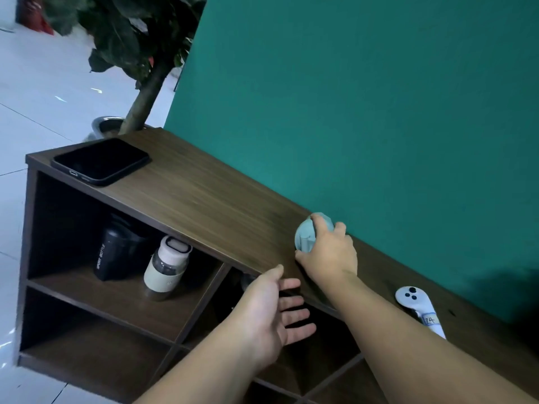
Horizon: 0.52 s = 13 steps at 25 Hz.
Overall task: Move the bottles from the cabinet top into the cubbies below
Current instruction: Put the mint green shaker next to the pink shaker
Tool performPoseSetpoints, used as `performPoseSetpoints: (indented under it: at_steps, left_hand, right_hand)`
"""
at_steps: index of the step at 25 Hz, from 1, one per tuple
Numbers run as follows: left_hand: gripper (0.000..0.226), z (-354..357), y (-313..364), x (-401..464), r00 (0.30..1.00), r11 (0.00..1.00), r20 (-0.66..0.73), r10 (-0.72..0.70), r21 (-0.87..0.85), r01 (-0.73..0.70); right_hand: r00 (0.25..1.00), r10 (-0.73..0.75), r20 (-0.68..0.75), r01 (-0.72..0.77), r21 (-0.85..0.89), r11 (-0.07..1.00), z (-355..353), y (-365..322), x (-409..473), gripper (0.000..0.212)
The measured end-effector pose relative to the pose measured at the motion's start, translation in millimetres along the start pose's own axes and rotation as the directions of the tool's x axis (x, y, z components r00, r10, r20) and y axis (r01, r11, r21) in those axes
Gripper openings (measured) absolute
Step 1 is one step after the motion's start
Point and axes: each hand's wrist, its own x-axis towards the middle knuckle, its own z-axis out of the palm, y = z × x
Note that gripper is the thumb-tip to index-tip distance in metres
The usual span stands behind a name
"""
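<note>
A pale green bottle [309, 233], standing near the cabinet top's [204, 193] back edge, is gripped around its lid by the right hand [326, 252] (left hand [274, 310] spread, empty), and could be dropped if the lid slips.

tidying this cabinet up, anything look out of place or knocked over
Nothing is spilled or tipped. The black bottle and cream bottle stand upright in the upper-left cubby. The right hand grips the pale green bottle on the cabinet top. A phone and white controller lying there aren't bottles.
</note>
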Motion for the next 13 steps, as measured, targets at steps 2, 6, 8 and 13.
performPoseSetpoints:
  at_steps: [2,6,8,13]
  left_hand:
    - [0.050,-1.3,0.1,0.0,1.000,1.000,0.013,0.011,0.009,-0.011]
    - [0.054,-6.2,-11.8,-12.1,0.999,0.999,0.050,0.011,-0.054,-0.008]
    - [0.062,-15.0,-21.3,-21.9,0.997,0.993,0.059,0.047,-0.115,-0.040]
    - [0.049,-31.1,-61.4,-63.6,0.980,0.999,0.196,-0.023,-0.028,0.028]
  right_hand:
    - [0.999,0.004,-0.044,-0.001,0.061,0.998,-8.5,-2.8,-8.7,0.082]
    - [0.989,0.018,-0.145,0.025,0.290,0.957,-59.5,-6.2,-69.0,0.083]
    - [0.988,0.004,-0.155,0.051,0.347,0.936,-90.3,-5.5,-115.5,0.084]
    - [0.995,-0.010,0.094,-0.028,0.394,0.919,-120.7,19.4,-224.6,0.089]
